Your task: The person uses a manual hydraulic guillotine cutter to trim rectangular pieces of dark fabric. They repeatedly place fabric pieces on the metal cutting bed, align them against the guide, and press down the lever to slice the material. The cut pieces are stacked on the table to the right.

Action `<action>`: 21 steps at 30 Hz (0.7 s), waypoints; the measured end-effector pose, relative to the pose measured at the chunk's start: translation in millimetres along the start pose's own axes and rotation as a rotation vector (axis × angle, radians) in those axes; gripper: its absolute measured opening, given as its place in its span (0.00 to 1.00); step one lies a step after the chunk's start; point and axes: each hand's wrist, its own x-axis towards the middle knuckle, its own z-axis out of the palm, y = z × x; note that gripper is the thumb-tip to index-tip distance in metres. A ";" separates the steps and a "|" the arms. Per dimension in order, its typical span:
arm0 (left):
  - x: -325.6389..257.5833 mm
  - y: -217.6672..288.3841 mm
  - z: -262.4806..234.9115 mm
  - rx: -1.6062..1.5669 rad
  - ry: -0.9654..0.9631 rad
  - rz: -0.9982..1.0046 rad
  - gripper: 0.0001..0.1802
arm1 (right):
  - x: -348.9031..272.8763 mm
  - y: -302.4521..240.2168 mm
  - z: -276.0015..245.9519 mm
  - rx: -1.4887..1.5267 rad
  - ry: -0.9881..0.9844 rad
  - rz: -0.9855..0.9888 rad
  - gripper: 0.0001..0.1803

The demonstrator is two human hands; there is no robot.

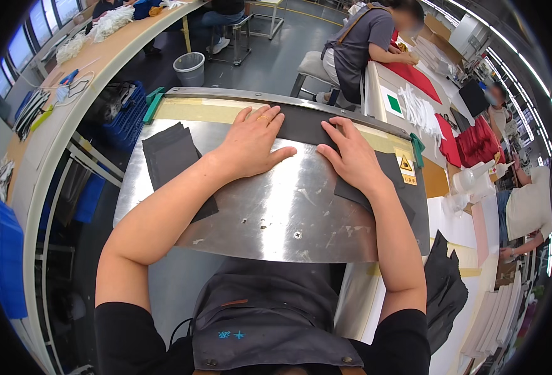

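Note:
On the shiny metal worktop [276,206] lies a black strip of thin sheet material [302,125], against the metal bar [226,95] along the far edge. My left hand [251,139] rests flat over its left end, thumb stretched to the right. My right hand [351,153] touches its right end, fingers slightly bent and thumb apart. Neither hand grips anything. A pile of black sheets [171,156] lies beside my left forearm. More black pieces [388,165] sit partly hidden under my right forearm. Green handles [154,105] stand at the worktop's far corners.
To the right, a long table holds a ragged black piece [445,294], white bottles [476,178] and red material [479,137]. A person [363,47] sits working at the far right. A grey bin [190,69] and blue crate [126,119] stand left, near a curved wooden table [110,56].

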 end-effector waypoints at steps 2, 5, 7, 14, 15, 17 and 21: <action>-0.4 -0.4 0.7 -0.009 0.038 0.023 0.40 | -1.0 0.1 1.6 -0.026 0.022 -0.014 0.30; -0.5 -1.5 1.9 -0.014 0.079 0.043 0.40 | -1.4 -1.9 1.5 -0.037 0.020 -0.017 0.30; -1.1 -2.6 3.0 -0.017 0.086 0.051 0.39 | -1.3 -4.3 1.8 -0.043 0.007 -0.014 0.30; 1.3 -3.1 -10.2 -0.071 0.028 0.048 0.35 | -4.3 -2.9 2.3 -0.072 0.087 -0.092 0.27; 2.5 -3.3 -12.1 -0.074 0.022 0.046 0.34 | -2.4 -1.3 4.5 -0.052 0.161 -0.139 0.21; 6.0 -5.9 -25.5 -0.224 -0.032 0.001 0.31 | 1.2 -3.9 3.6 -0.016 0.155 -0.130 0.16; 12.1 -1.9 -51.6 -0.554 0.140 -0.023 0.21 | 8.3 -3.1 7.7 -0.012 0.195 -0.145 0.08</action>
